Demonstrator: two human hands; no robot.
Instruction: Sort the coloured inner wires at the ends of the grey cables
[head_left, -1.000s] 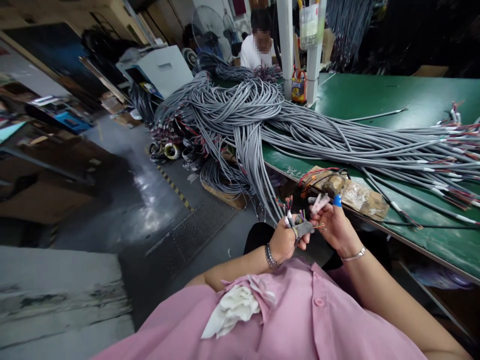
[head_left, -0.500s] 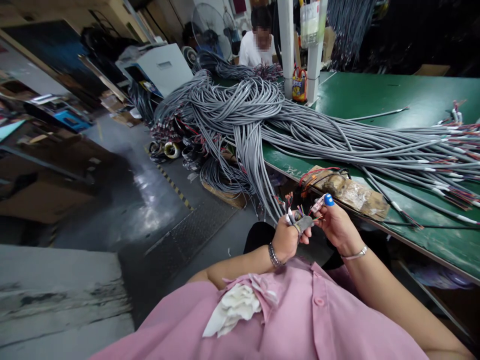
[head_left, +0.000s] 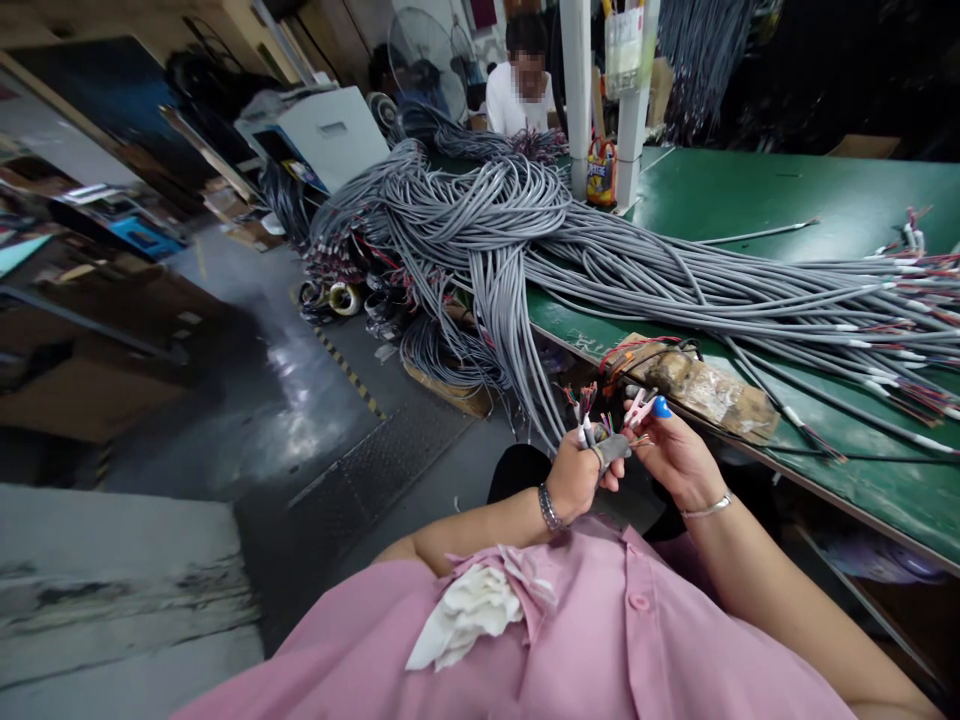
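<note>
Gray cables with stripped ends (head_left: 587,432) rise from my left hand (head_left: 576,482), whose fingers are closed around them. Thin colored wires fan out above the white-banded ends. A gray wrap covers a digit of that hand. Close beside it on the right, my right hand (head_left: 681,462) pinches a small pink clip-like tool (head_left: 638,410). A blue cap (head_left: 661,407) covers the tip of one of its digits. Fine wires show between the two hands; whether the tool touches them I cannot tell.
A thick bundle of gray cables (head_left: 480,205) lies across the green table (head_left: 757,195) and hangs over its edge. A taped block (head_left: 709,385) sits at the near edge. Behind stand a white post (head_left: 577,100) and a person (head_left: 517,95). Dark floor (head_left: 300,400) lies left.
The pink tool has turned more upright, and its two arms now show apart. The cable ends in my left hand stand slightly higher and more spread. Both hands stay close together.
</note>
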